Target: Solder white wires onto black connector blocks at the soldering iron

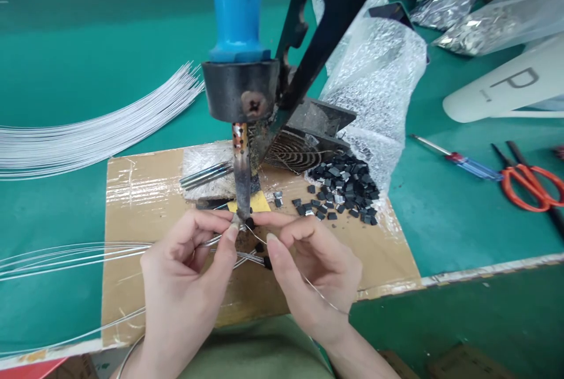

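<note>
A soldering iron (242, 176) with a blue handle points straight down in a black clamp (240, 91). My left hand (189, 285) is closed, pinching thin white wire (210, 241) right at the iron's tip. The fingertips and tip partly hide the wire's end and a small black piece (249, 224) beside it. From the right, my right hand (315, 270) pinches a thin strand of solder wire (324, 297) that runs up to the tip and trails down across the palm. Just below the tip, several white wires (251, 257) end in small black pieces (267, 262) on the cardboard (141, 203).
Small black components (348, 188) are heaped right of the iron by a coiled metal stand (293, 150). A white wire bundle (110, 132) lies left. Bubble wrap (370, 85), a screwdriver (467, 164), orange-handled scissors (529, 188) and a white cup (502, 85) lie right.
</note>
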### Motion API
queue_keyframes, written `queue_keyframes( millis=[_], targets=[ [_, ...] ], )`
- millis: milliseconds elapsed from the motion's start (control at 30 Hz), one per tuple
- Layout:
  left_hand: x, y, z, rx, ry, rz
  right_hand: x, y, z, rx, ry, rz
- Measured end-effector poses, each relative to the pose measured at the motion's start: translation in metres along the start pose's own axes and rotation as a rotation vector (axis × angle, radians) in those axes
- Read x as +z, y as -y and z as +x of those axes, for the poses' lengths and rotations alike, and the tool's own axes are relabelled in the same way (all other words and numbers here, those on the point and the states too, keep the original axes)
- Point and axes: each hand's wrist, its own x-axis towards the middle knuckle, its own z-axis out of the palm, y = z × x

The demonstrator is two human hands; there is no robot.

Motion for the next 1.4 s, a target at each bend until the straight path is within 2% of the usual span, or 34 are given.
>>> queue_keyframes(
  millis=[667,1400],
  targets=[
    [0.0007,0.0011,0.0004,0.041,-0.017,-0.003,0.0011,-0.003,-0.0025,-0.015,0.002,0.029],
    [-0.0007,-0.0015,0.0011,-0.006,0.007,-0.014,0.0021,-0.0038,-0.0026,-0.011,0.003,0.029]
  ],
)
